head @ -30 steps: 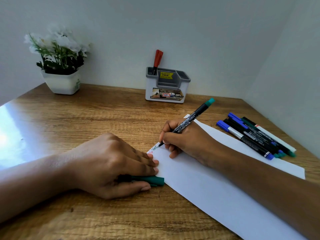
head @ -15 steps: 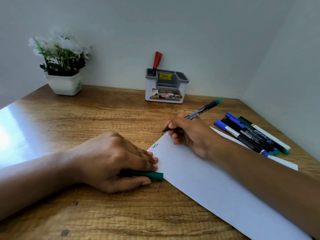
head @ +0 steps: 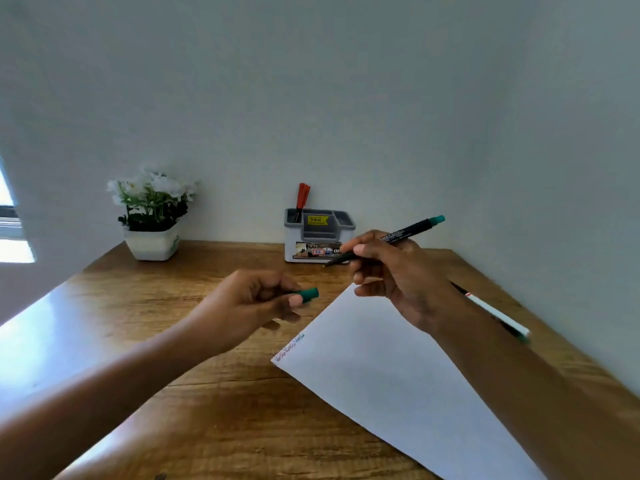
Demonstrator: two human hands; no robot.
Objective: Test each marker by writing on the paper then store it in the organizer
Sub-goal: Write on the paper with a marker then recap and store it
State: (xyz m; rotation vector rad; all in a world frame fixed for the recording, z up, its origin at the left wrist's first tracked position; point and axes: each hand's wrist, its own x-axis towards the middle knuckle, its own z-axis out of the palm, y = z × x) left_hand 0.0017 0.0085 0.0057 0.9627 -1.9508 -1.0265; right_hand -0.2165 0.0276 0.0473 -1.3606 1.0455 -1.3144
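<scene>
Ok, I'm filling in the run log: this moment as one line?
left hand: cap | right hand: marker, uncapped, off paper | organizer: red marker

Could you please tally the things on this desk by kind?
Markers: 3 in plain view (green-ended marker in the right hand, red marker in the organizer, white marker on the desk); the forearm may hide more.
Caps: 1 (green cap, left hand).
Paper: 1.
Organizer: 1.
Potted plant: 1.
Total: 7.

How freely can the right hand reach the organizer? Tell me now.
Probably yes: the right hand, gripping the green marker, hovers right before the organizer with nothing between them, though the marker is uncapped.
</scene>
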